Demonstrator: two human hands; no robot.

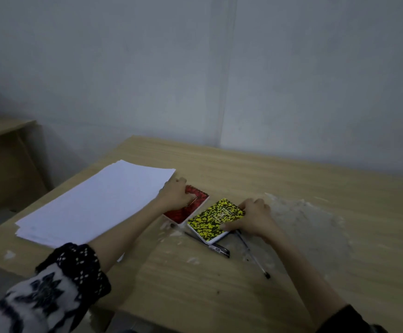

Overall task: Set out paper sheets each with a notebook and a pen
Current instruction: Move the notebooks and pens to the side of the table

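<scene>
Nearest on the bench (219, 296) lie two pens: one pen (253, 255) runs out from under the yellow notebook (213, 219) toward the near right, and a second, darker pen (210, 246) lies just beside it, its far end tucked under the notebooks. They look parked together as stock, not yet dealt out.

The right hand (253, 216) grips the yellow notebook by its right edge, fingers curled over the far corner and thumb on the cover, probably to lift or slide it. The left hand (175, 194) rests on the red notebook (188, 205), fingers curled at its far left corner; whether it pinches the cover I cannot tell.

Further left, the stack of paper (94, 203) lies undivided, touching the left hand. The dim light blurs the cover print.
</scene>
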